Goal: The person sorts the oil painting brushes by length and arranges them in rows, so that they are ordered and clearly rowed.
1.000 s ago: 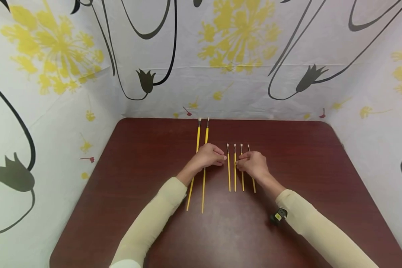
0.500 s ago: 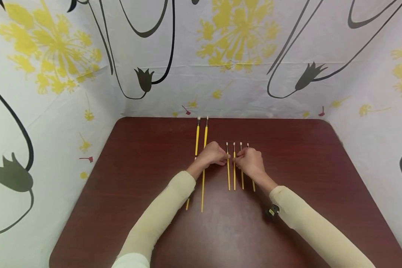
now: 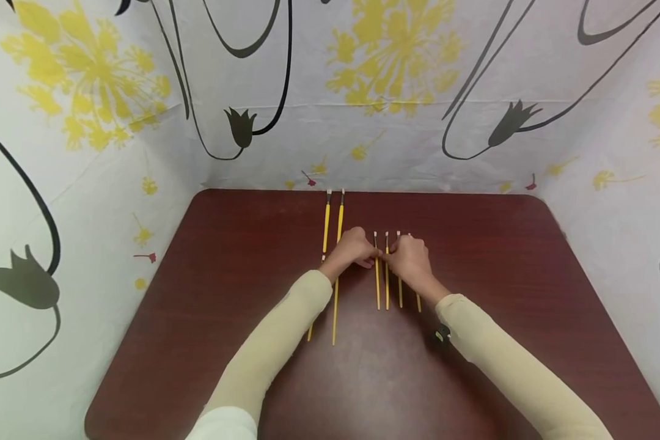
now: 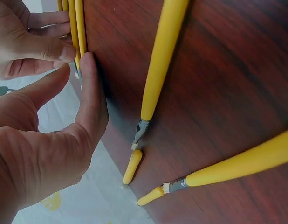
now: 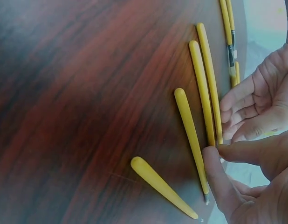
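Note:
Several short yellow paintbrushes lie side by side, bristles away from me. At the leftmost paintbrush (image 3: 377,290), my left hand (image 3: 354,245) has its thumb and forefinger around the handle. My right hand (image 3: 410,260) pinches the second paintbrush (image 3: 387,290) with thumb and forefinger, seen also in the right wrist view around that handle (image 5: 202,93). The fingertips of both hands come together there. Under the right hand pass the third paintbrush (image 3: 400,294) and the slanted fourth (image 3: 419,304), partly hidden.
Left of my left hand, more yellow paintbrushes lie end to end in two lines, a left one (image 3: 326,229) and a right one (image 3: 335,315). The left forearm crosses them. The dark red table (image 3: 242,275) meets a patterned cloth (image 3: 286,159) at its back edge.
My left hand has moved right, from beside the leftmost short paintbrush onto it. My right hand has shifted slightly left, so the fingertips of both hands now meet.

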{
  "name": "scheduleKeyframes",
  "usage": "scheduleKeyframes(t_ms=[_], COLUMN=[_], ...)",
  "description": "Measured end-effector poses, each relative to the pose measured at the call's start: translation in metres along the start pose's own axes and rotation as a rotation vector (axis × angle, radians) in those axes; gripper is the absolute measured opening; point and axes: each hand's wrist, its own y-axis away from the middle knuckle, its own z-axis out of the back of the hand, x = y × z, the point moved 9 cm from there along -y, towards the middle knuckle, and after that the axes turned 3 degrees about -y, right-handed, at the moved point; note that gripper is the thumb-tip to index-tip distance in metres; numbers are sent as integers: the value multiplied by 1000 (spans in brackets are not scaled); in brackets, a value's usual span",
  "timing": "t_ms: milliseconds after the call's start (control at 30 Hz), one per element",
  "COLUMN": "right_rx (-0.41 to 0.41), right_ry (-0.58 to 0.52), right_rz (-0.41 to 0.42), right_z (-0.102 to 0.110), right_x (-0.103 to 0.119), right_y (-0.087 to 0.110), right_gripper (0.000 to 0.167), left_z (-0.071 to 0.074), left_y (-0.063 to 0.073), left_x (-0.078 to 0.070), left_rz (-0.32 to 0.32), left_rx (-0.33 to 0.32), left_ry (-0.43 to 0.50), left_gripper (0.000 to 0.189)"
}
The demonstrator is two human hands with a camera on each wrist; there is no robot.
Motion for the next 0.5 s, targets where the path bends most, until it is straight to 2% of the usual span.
scheduleKeyframes(t_ms=[233,500], right_rx=[3,62], right_ry=[46,59], right_rz=[-4,-19], right_z=[1,-2], right_x=[-3,2], right_y=[-5,-10], right_gripper=[43,45], left_z=[-2,-1], left_y=[-2,-9], left_x=[-7,-4], left_rz=[-30,-28], left_rx=[-20,-46], left_ry=[-89,-113], left_gripper=[25,25])
